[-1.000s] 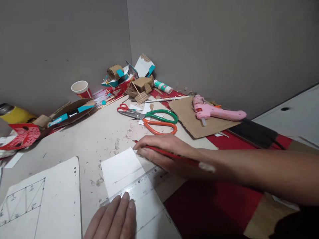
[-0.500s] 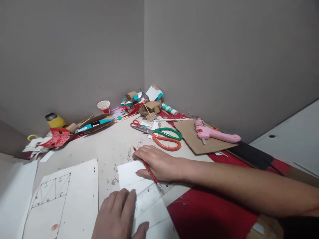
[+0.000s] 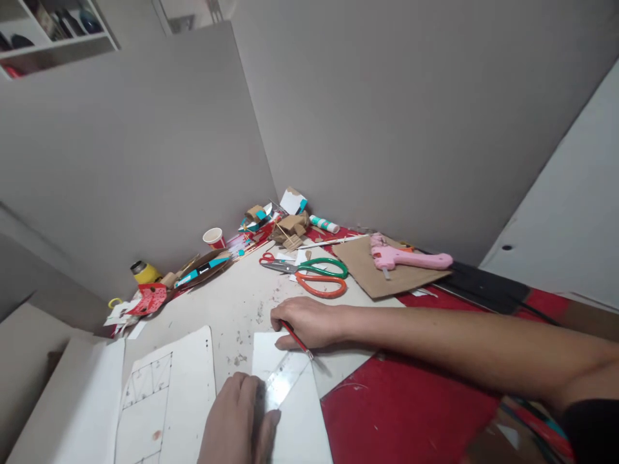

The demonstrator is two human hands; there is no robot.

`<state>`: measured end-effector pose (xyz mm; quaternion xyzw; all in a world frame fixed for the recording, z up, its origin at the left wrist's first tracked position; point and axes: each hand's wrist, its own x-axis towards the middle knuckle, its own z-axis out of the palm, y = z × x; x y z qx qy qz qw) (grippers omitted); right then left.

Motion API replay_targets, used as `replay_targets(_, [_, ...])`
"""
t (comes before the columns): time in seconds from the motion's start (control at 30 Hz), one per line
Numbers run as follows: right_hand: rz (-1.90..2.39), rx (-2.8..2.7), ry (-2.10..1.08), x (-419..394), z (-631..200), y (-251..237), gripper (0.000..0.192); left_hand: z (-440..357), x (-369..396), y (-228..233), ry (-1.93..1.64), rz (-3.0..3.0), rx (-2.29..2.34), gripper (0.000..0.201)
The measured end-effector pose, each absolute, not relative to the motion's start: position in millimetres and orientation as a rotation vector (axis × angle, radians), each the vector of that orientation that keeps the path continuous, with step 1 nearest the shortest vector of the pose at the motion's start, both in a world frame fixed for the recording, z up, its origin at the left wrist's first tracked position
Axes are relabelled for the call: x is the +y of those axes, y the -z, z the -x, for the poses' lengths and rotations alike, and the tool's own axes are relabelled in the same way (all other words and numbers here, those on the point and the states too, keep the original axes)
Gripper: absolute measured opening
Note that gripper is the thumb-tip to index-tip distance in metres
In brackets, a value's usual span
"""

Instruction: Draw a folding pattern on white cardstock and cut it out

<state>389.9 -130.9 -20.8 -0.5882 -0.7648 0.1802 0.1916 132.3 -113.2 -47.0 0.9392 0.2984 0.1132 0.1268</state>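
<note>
My left hand (image 3: 235, 419) is closed at the near end of a clear ruler (image 3: 285, 380), thumb on one side and fingers on the other. The ruler lies slantwise over a white card (image 3: 302, 435). At the card's far end, my right hand (image 3: 307, 322) holds a red pencil (image 3: 296, 339), its eraser end pointing down toward the ruler. The pencil's other end is hidden by the fingers. Left of the card lies a white sheet (image 3: 191, 380) with a drawn figure of lines and triangles.
Beyond my right hand are green-and-orange-handled scissors (image 3: 322, 278). A pink glue gun (image 3: 411, 259) rests on brown cardboard (image 3: 360, 267). A paper cup (image 3: 213, 238), yellow container (image 3: 145, 274), glue stick (image 3: 324, 224) and cardboard scraps (image 3: 290, 225) line the walls.
The view has tilted and shifted. On the card, the ruler now slants more steeply. The pencil has drawn back into my right hand's grip, so its far tip no longer shows.
</note>
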Motion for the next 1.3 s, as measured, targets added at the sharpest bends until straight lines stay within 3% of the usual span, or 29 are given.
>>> replay_targets(0.23, [1.514, -2.047, -0.489, -134.2, -389.0, 28.0, 0.013, -130.9, -111.1, 30.1, -0.214, -2.465, 1.048, 0.006])
replay_targets(0.43, [1.243, -1.791, -0.552, -131.8, -398.3, 25.5, 0.021, -126.3, -101.6, 21.1, -0.299, -2.26, 1.099, 0.03])
replay_targets(0.6, [1.132, -1.541, -0.8, -128.6, -399.2, 29.9, 0.032, -131.8, -109.3, 18.5, -0.403, -2.114, 1.134, 0.035])
replay_targets(0.8, [1.074, -1.275, -1.146, -125.4, -407.6, 29.3, 0.012, -137.9, -116.6, 13.3, -0.501, -2.061, 1.14, 0.036])
replay_targets(0.93, [1.06, -1.055, -1.129, -121.1, -417.9, 24.9, 0.011, -130.2, -112.4, 9.2, -0.69, -2.039, 1.181, 0.035])
replay_targets(1.3, [1.125, -0.627, -1.107, -126.3, -415.0, 30.5, 0.032, -94.0, -182.0, 5.8, -0.931, -1.986, 1.288, 0.029])
